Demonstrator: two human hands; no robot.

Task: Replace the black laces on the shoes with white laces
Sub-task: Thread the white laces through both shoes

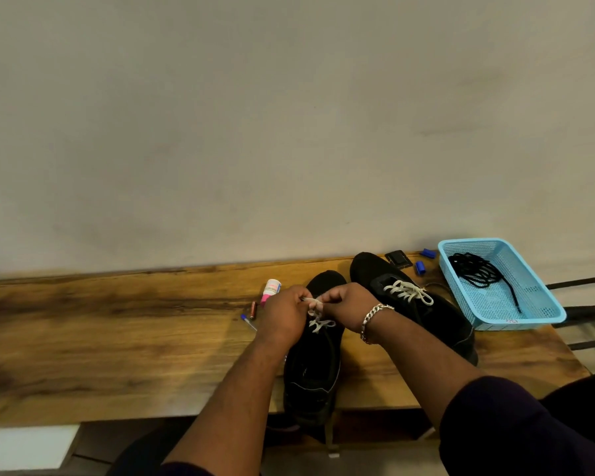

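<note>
Two black shoes stand on a wooden table. The right shoe carries a white lace tied in a bow. The left shoe lies in front of me, toe pointing away, with a white lace threaded through its eyelets. My left hand and my right hand, which wears a silver bracelet, meet above this shoe, and each pinches a strand of its white lace. Black laces lie coiled in a blue basket at the right.
A small white and pink bottle, a battery and a blue-capped pen lie left of my hands. Two blue caps and a black square object sit behind the right shoe. A wall rises behind the table.
</note>
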